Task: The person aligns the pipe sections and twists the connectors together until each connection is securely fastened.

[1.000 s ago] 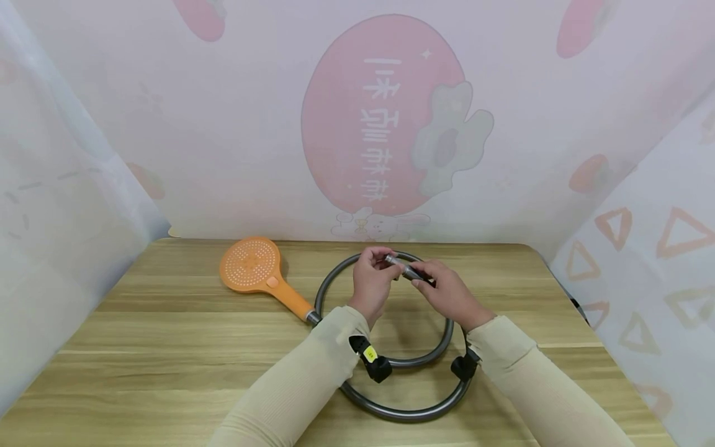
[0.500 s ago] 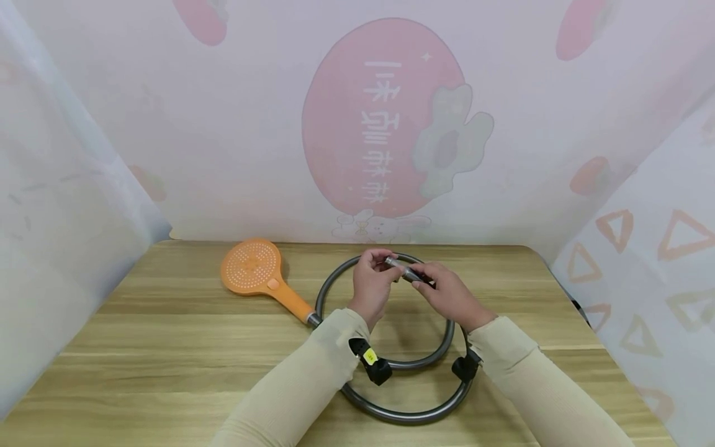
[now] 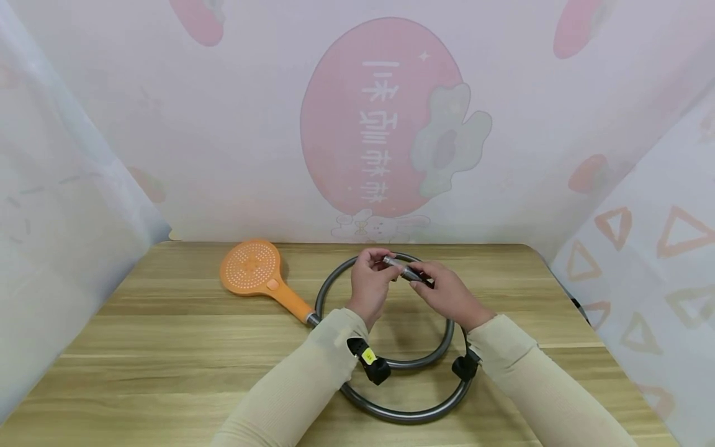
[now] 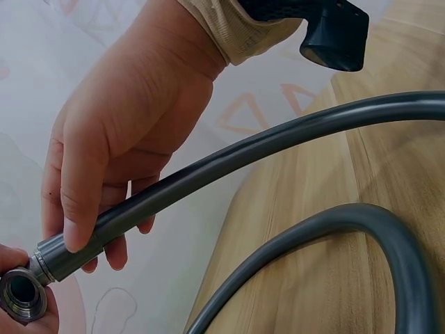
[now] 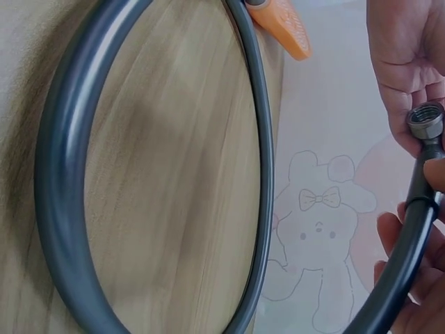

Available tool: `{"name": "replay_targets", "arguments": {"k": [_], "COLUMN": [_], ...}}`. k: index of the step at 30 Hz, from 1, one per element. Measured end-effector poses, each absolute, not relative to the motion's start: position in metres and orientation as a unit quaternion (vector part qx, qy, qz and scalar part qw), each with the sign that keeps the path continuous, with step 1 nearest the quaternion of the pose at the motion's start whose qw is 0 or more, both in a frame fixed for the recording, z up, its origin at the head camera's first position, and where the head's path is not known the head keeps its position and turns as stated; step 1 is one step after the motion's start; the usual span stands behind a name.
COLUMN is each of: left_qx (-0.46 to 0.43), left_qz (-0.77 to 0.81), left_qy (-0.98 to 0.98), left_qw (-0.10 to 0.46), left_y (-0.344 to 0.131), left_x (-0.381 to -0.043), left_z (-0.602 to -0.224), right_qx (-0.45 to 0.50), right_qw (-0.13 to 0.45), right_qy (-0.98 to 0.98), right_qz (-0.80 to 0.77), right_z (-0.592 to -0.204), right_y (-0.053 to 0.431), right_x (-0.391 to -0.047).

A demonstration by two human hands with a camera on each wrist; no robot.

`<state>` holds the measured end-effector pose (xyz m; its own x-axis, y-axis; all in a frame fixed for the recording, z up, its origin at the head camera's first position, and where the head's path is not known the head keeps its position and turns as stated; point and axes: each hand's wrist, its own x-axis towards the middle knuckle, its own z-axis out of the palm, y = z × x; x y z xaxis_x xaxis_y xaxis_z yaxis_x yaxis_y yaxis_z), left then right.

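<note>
In the head view my left hand (image 3: 371, 285) pinches the metal nut at the free end of a dark grey shower hose (image 3: 410, 416). My right hand (image 3: 450, 294) grips the hose just behind that end. The nut (image 4: 23, 295) shows its threaded, hollow mouth in the left wrist view, where right-hand fingers (image 4: 80, 216) wrap the hose's end sleeve (image 4: 62, 259). From the right wrist, the nut (image 5: 425, 122) sits against my left palm. An orange shower head (image 3: 250, 267) lies face up to the left, its handle joined to the hose.
The hose lies in loops on the wooden table (image 3: 167, 372), beneath and between both forearms. Black wrist cameras (image 3: 377, 370) hang below the sleeves. A pale printed curtain (image 3: 251, 124) stands behind the table's far edge, with more at both sides.
</note>
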<state>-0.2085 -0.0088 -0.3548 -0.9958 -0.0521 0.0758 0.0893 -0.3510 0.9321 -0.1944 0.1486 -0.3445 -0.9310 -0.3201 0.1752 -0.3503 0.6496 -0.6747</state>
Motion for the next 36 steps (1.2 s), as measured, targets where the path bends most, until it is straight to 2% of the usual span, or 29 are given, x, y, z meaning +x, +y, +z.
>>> {"name": "replay_targets", "arguments": {"k": [13, 26, 36], "left_qx": [-0.012, -0.024, -0.012], "left_qz": [-0.820, -0.817, -0.817], "left_qy": [-0.570, -0.573, -0.575], "left_qw": [0.039, 0.057, 0.032], "left_y": [-0.009, -0.010, -0.012], "left_x": [-0.209, -0.206, -0.207], "left_z": [-0.353, -0.354, -0.352], "right_qx": [0.188, 0.181, 0.176], "right_qw": [0.082, 0.114, 0.120], "right_qy": [-0.899, -0.897, -0.900], "right_qz": [0.388, 0.387, 0.380], "right_z": [-0.349, -0.355, -0.358], "right_y": [0.151, 0.150, 0.146], "right_x": [-0.193, -0.190, -0.189]}}
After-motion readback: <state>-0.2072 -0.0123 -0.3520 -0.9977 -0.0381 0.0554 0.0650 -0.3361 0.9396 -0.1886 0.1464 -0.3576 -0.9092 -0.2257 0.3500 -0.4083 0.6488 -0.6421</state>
